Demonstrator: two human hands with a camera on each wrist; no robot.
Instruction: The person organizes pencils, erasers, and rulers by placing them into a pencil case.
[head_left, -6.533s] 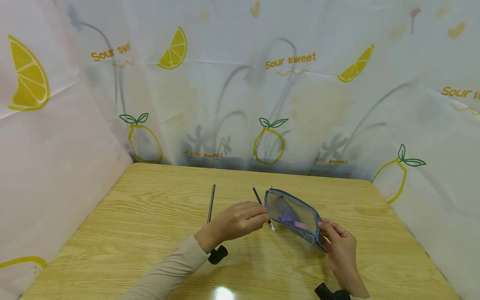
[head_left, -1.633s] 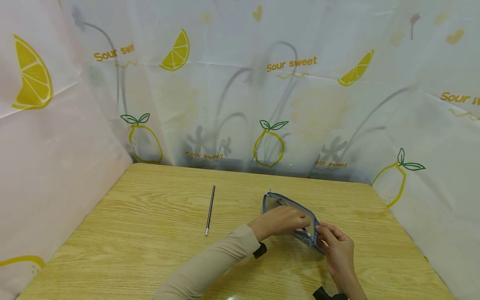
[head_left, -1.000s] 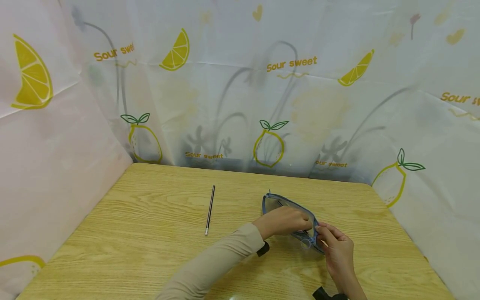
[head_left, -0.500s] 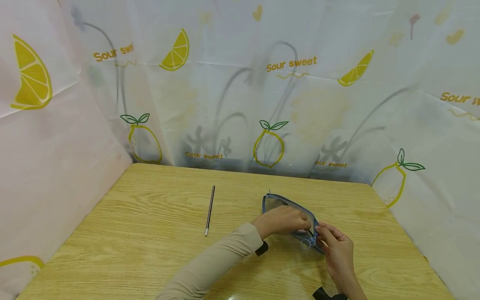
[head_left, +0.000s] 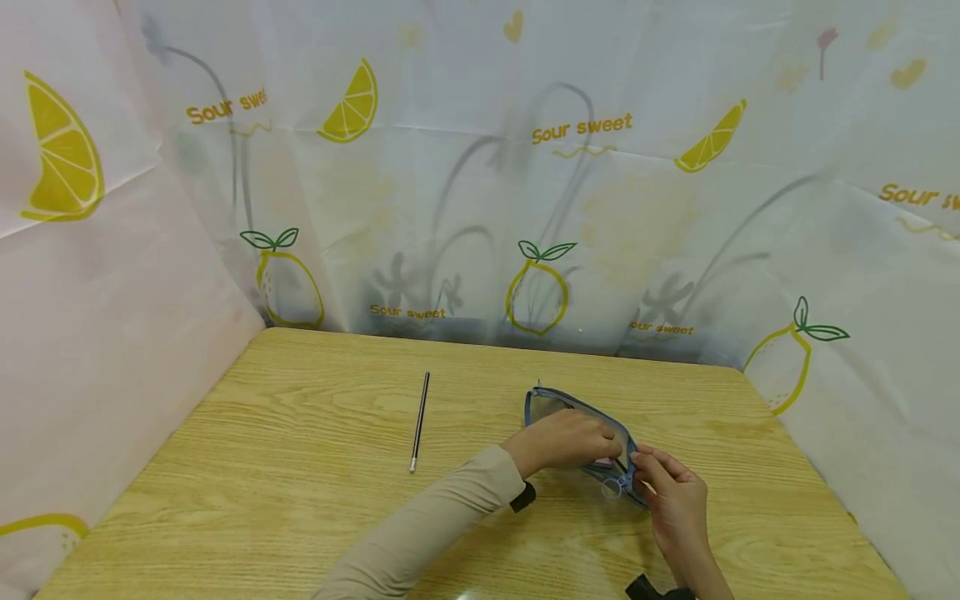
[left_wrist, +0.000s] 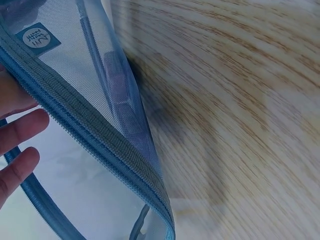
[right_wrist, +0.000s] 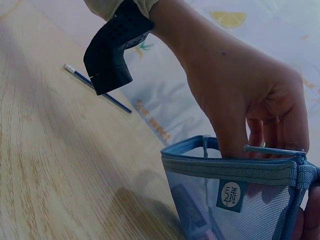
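A blue mesh pencil case stands unzipped on the table, its mouth facing up. My left hand reaches into the mouth with bent fingers; some fingertips show above the zip edge in the left wrist view. I cannot tell if the left hand holds anything. My right hand pinches the right end of the case by its zip edge. Through the mesh, a dark pencil and purplish blocks show near the bottom. A second, striped pencil with a white end lies left of the case.
The wood-grain table is bounded at the back and sides by a white lemon-print curtain. A black camera mount sits under the left wrist, another camera mount at the right wrist.
Several seconds ago my left hand held a pencil outside the case; since then it has moved right into the mouth, with that pencil inside. Over the last second both hands stay almost still.
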